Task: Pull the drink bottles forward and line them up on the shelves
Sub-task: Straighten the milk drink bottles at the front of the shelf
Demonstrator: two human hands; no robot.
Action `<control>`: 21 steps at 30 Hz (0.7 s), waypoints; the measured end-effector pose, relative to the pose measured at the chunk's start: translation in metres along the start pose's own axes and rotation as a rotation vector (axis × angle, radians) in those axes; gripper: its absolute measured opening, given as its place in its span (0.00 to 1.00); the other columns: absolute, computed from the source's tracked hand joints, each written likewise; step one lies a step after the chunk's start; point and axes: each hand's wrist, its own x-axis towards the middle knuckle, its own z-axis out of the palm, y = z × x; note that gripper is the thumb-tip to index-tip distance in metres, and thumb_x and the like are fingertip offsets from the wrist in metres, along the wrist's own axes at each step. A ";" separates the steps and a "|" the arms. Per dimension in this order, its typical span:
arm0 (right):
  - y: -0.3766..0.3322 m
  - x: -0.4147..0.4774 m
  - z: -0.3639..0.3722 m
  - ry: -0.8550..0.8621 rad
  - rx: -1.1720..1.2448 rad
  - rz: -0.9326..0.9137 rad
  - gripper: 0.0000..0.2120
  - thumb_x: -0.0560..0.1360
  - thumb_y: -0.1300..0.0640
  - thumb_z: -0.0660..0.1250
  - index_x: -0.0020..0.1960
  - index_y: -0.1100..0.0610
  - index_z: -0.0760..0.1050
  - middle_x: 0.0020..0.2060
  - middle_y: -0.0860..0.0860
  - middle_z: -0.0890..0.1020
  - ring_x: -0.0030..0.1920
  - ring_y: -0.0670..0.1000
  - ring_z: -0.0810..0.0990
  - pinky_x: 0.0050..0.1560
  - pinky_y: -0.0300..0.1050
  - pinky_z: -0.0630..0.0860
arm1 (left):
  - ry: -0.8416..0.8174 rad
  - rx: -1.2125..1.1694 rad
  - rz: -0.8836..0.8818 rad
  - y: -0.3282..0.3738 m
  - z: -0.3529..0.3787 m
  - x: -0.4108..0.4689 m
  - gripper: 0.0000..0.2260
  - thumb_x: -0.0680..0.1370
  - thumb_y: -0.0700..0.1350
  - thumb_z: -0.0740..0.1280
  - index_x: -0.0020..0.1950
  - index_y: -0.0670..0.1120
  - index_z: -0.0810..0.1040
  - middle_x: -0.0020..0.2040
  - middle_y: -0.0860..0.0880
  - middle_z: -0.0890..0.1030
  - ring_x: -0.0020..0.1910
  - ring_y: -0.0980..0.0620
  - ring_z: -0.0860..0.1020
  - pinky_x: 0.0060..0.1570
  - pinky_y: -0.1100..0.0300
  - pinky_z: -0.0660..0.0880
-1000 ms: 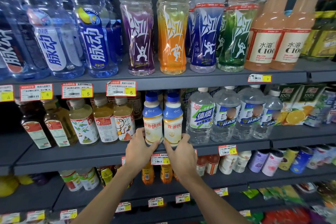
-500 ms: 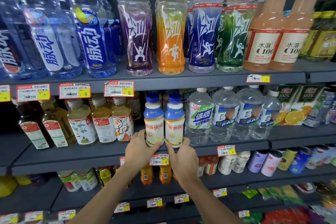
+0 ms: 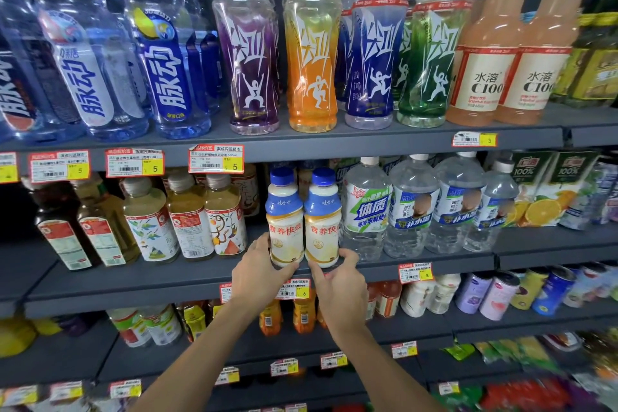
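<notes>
In the head view, the left milk bottle (image 3: 286,221) and the right milk bottle (image 3: 322,221) stand straight up, touching side by side, blue caps (image 3: 282,176) on top and labels facing out. They sit at the front edge of the middle shelf (image 3: 133,281), between the tea bottles (image 3: 187,221) and the water bottles (image 3: 414,211) (those have white caps). The left hand (image 3: 259,273) curls round the left milk bottle's bottom. The right hand (image 3: 341,281) curls round the right milk bottle's bottom. Both arms reach up from below.

Head cam, close-up, fwd & slightly down at shelves (image 3: 140,281)
</notes>
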 end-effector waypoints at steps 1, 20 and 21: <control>0.000 0.001 0.001 0.001 -0.003 -0.002 0.24 0.77 0.38 0.67 0.63 0.52 0.66 0.41 0.47 0.84 0.43 0.47 0.83 0.38 0.41 0.76 | 0.004 0.002 -0.003 0.000 0.000 0.000 0.32 0.70 0.62 0.75 0.70 0.55 0.69 0.64 0.56 0.78 0.61 0.55 0.77 0.51 0.58 0.75; 0.004 0.004 -0.003 -0.030 -0.159 -0.086 0.28 0.79 0.39 0.64 0.72 0.53 0.66 0.47 0.47 0.86 0.49 0.48 0.84 0.46 0.41 0.77 | -0.094 -0.010 -0.045 -0.005 -0.001 0.006 0.37 0.68 0.58 0.78 0.72 0.52 0.67 0.64 0.55 0.79 0.60 0.54 0.78 0.53 0.55 0.79; 0.004 0.004 -0.003 -0.036 -0.156 -0.083 0.28 0.79 0.39 0.64 0.72 0.53 0.66 0.47 0.47 0.86 0.49 0.48 0.84 0.46 0.42 0.78 | -0.089 -0.015 -0.049 -0.005 -0.001 0.006 0.37 0.68 0.58 0.78 0.72 0.52 0.67 0.64 0.55 0.79 0.60 0.55 0.79 0.53 0.55 0.80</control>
